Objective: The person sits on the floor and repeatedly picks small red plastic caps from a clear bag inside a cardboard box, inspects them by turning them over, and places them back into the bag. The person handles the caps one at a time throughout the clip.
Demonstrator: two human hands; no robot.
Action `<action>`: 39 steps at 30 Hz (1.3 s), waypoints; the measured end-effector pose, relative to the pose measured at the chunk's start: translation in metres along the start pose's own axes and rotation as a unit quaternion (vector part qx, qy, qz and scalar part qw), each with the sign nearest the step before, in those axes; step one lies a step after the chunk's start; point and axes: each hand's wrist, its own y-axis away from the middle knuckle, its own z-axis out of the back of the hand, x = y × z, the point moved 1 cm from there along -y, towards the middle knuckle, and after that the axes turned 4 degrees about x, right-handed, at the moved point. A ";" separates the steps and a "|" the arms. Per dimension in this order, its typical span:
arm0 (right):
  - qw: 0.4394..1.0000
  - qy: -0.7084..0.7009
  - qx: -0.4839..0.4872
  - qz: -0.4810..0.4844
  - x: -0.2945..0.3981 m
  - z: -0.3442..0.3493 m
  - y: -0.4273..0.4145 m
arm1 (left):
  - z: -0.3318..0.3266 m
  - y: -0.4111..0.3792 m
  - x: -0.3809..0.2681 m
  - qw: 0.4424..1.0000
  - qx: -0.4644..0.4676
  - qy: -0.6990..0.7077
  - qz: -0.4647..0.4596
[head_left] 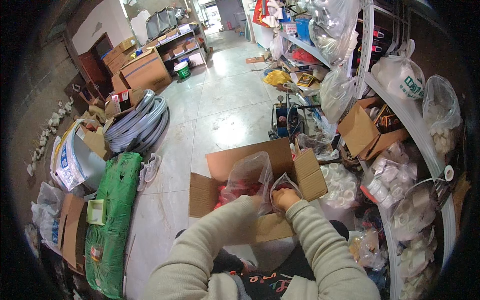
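Observation:
An open cardboard box stands before me with its flaps spread. Small red pieces lie inside it, partly under a large clear plastic bag. My left hand is at this bag, blurred and mostly covered by my cream sleeve, so its fingers and anything in them are hidden. At the right side of the box, my right hand is in the mouth of a smaller clear plastic bag, its fingers curled at the bag's edge. What lies deeper in this bag cannot be made out.
Green-wrapped long goods and a coil of grey hose lie to the left. A blue machine stands beyond the box. Bags of white pipe fittings and metal shelving line the right. Tiled floor extends ahead.

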 end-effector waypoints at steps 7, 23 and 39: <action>0.994 0.010 0.020 0.108 -0.001 -0.010 -0.012 | 0.006 0.010 -0.013 0.982 -0.104 0.158 0.014; 0.965 -0.168 -0.186 0.079 -0.011 0.031 0.010 | 0.043 0.097 -0.042 0.675 -0.376 0.632 0.056; 0.428 -0.891 0.034 0.146 0.006 0.067 0.044 | 0.023 0.130 -0.045 0.221 -0.258 0.915 -0.217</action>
